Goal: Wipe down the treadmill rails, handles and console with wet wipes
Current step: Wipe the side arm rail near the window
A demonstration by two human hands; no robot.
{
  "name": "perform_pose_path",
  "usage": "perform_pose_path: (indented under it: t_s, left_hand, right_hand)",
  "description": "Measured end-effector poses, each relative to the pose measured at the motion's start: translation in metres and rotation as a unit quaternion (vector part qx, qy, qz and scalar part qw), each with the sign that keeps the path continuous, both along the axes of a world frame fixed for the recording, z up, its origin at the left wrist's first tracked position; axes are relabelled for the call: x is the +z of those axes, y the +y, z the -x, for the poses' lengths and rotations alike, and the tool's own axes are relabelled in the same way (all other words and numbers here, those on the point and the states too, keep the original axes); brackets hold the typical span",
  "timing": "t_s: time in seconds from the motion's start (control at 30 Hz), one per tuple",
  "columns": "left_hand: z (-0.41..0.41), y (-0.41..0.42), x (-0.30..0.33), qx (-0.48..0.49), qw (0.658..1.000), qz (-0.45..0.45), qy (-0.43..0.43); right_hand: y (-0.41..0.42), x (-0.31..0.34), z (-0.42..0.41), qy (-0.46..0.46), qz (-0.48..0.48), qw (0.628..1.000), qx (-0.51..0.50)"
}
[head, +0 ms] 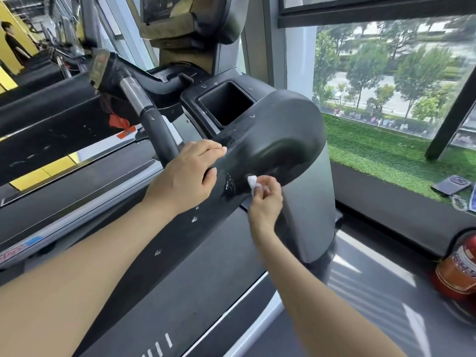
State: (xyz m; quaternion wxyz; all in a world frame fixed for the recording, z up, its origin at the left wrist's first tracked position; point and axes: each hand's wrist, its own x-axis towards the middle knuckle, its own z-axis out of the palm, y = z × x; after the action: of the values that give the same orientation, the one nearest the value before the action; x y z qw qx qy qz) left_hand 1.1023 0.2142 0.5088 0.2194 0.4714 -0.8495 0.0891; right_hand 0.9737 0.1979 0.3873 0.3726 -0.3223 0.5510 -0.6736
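The treadmill's black right side rail [273,130] curves down from a square cup holder [226,104]. My left hand [184,176] rests on the rail's inner edge with fingers curled over it. My right hand [265,199] pinches a small bunched white wet wipe [252,182] and presses it against the rail's lower side. White smears [230,185] mark the rail between my hands. A black handle with a chrome band [144,106] rises to the left. The console [185,19] stands above, partly cut off by the frame.
The treadmill belt [180,292] runs under my arms. A red fire extinguisher [461,269] stands on the floor at the right. On the green turf ledge [381,155] by the window lies a dark phone [450,185]. More treadmills and a person [11,42] are far left.
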Motion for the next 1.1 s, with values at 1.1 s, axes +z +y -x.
perform_pose_path:
  t_s: [1.1]
  left_hand:
    - [-0.079,0.063,0.001,0.003,0.999,-0.035,-0.028]
  right_hand:
    - [0.030,0.048,-0.030,-0.010,0.028,0.998,-0.063]
